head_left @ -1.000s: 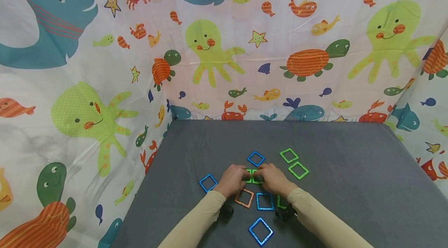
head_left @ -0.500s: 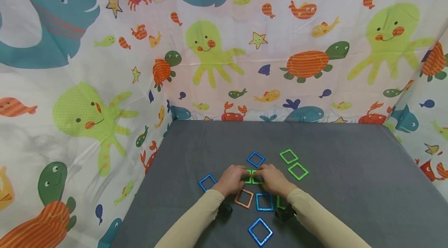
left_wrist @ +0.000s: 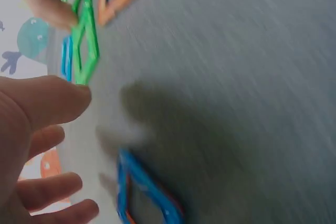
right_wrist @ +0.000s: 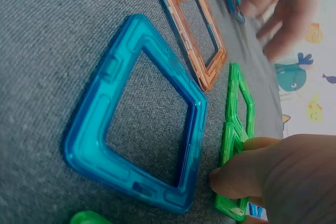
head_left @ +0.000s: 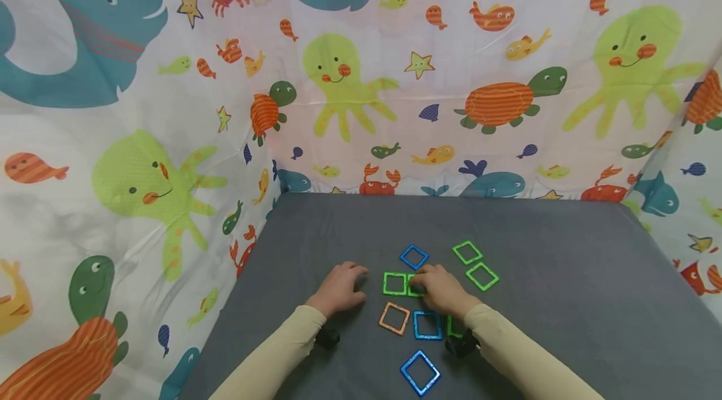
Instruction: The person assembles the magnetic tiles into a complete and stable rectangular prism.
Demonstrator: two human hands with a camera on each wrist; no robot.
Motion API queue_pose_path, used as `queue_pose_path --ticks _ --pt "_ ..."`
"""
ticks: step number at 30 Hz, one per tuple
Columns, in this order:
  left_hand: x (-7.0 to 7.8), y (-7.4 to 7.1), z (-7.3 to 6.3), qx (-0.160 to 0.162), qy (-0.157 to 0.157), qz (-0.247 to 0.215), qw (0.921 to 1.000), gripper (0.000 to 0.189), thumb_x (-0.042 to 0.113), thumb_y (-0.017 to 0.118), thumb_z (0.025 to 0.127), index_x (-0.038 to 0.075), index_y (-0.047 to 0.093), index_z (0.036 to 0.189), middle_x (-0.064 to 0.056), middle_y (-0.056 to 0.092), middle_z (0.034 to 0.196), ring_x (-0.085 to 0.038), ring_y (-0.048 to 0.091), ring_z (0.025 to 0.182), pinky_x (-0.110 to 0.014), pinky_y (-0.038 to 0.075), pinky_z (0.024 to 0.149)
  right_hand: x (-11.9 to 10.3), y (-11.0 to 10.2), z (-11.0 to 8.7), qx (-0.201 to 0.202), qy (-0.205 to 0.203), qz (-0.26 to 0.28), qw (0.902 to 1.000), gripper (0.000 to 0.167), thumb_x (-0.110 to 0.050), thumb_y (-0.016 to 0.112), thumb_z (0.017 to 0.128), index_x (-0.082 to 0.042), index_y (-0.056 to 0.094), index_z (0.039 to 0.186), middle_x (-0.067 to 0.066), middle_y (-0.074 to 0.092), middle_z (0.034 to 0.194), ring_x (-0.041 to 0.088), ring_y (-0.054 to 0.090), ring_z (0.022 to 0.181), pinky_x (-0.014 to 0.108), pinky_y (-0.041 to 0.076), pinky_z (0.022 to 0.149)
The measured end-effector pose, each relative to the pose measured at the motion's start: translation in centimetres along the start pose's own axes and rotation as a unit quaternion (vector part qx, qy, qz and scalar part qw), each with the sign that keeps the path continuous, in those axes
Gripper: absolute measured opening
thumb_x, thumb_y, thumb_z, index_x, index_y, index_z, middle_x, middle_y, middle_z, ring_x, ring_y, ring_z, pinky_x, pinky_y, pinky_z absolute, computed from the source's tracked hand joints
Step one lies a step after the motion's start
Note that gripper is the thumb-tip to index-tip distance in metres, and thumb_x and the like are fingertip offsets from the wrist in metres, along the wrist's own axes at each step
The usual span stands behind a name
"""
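Observation:
Two square green magnetic tiles lie edge to edge at mid-table: the left green tile [head_left: 385, 284] is uncovered, while the right green tile [right_wrist: 231, 208] is partly hidden by my right hand [head_left: 442, 290]. That hand pinches the right tile between thumb and fingers. My left hand [head_left: 338, 290] is held off to the left of the pair, fingers loosely spread and holding nothing. Below it, in the left wrist view, lies a blue tile [left_wrist: 149, 184] with orange showing at its edge; the head view hides this one. Nearer me are an orange tile [right_wrist: 185, 40] and a blue tile [right_wrist: 92, 129].
Farther back lie another blue tile [head_left: 407, 262] and two green tiles touching at a corner, one of them a green tile [head_left: 472, 278]. A blue tile [head_left: 411, 381] is closest to me. Another green tile [head_left: 449, 326] sits partly under my right wrist. Patterned cloth [head_left: 361, 93] walls the grey table.
My left hand has let go of the left green tile and moved left, uncovering it and covering the blue tile at the left. My right hand stays on the right green tile.

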State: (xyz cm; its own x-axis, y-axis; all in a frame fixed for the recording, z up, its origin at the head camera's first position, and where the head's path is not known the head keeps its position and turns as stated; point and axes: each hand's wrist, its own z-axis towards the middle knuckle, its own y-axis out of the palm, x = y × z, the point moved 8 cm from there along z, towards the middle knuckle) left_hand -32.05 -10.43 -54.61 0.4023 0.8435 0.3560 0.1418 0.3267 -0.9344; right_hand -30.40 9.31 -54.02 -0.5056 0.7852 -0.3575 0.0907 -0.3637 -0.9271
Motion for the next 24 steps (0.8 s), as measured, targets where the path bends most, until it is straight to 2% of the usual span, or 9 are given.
queue_pose_path --ticks 4,8,13,24 --pt "-1.8 -0.7 -1.3 -0.003 -0.028 0.016 0.9995 0.054 0.018 0.081 0.079 0.008 0.067 0.131 -0.019 0.063 0.130 -0.039 0.062 0.114 -0.052 0.053 0.093 0.2 -0.1 0.1 0.001 0.004 -0.004 1.0000 0.037 0.010 0.066 0.080 -0.009 0.078 0.111 0.016 0.069 0.117 0.036 0.061 0.101 0.055 0.055 0.081" --pt "-2.8 -0.6 -2.3 -0.008 -0.043 0.020 0.9989 0.056 0.021 0.084 0.079 0.010 0.067 0.131 -0.020 0.062 0.126 -0.036 0.061 0.108 -0.050 0.054 0.086 0.7 0.0 0.2 0.002 0.010 -0.004 0.9999 0.037 0.010 0.066 0.081 -0.010 0.078 0.111 0.016 0.069 0.117 0.037 0.061 0.102 0.056 0.054 0.082" --pt "-2.9 -0.6 -2.9 0.012 -0.039 0.032 0.9986 0.049 0.018 0.082 0.081 0.010 0.068 0.128 -0.019 0.065 0.119 -0.033 0.061 0.099 -0.048 0.054 0.079 0.8 0.2 0.1 -0.003 0.007 0.000 1.0000 0.038 0.009 0.066 0.082 -0.009 0.078 0.112 0.017 0.069 0.118 0.038 0.061 0.103 0.057 0.054 0.082" --pt "-2.8 -0.6 -3.5 0.021 -0.046 0.056 0.9972 0.040 0.018 0.082 0.084 0.012 0.072 0.122 -0.015 0.068 0.112 -0.031 0.063 0.095 -0.047 0.055 0.078 0.5 0.6 0.0 -0.001 0.000 -0.002 1.0000 0.037 0.009 0.067 0.082 -0.010 0.078 0.112 0.015 0.069 0.117 0.035 0.060 0.101 0.054 0.054 0.080"
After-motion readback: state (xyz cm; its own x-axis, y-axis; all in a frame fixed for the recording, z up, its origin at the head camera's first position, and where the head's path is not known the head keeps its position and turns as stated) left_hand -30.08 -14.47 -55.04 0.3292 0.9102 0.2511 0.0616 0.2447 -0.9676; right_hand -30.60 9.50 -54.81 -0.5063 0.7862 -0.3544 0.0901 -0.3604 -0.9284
